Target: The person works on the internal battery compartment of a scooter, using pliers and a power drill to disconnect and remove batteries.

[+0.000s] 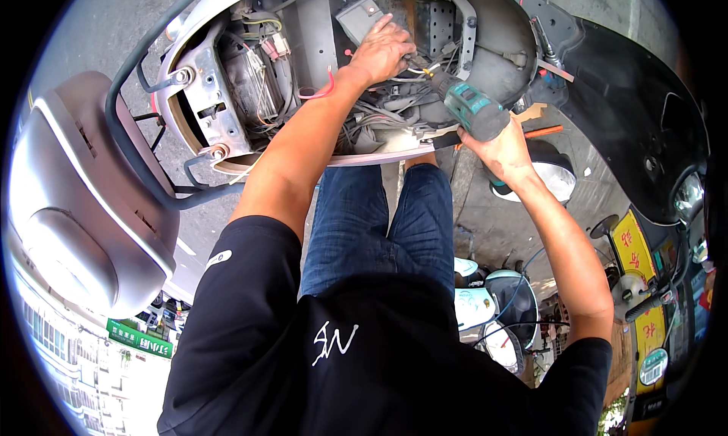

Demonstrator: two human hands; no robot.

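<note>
My right hand (500, 148) is wrapped round the handle of a teal and black cordless drill (472, 108). The drill's tip points up and left into the open body of a scooter (216, 28). Deeper in that cavity, my left hand (381, 51) grips a grey box (359, 19) by its lower right side, a finger stretched along its face; some fingertips are hidden. The drill tip is just below and right of the left hand, near loose cables (390, 114). A red wire (318, 93) curls over my left wrist.
A finned metal unit (256, 87) sits among wires at the cavity's left. Beside it are a metal bracket (216, 111) and a dark tube rail (114, 110). A silver top case (83, 201) stands far left, a black seat (622, 110) right. Buckets (516, 303) stand at lower right.
</note>
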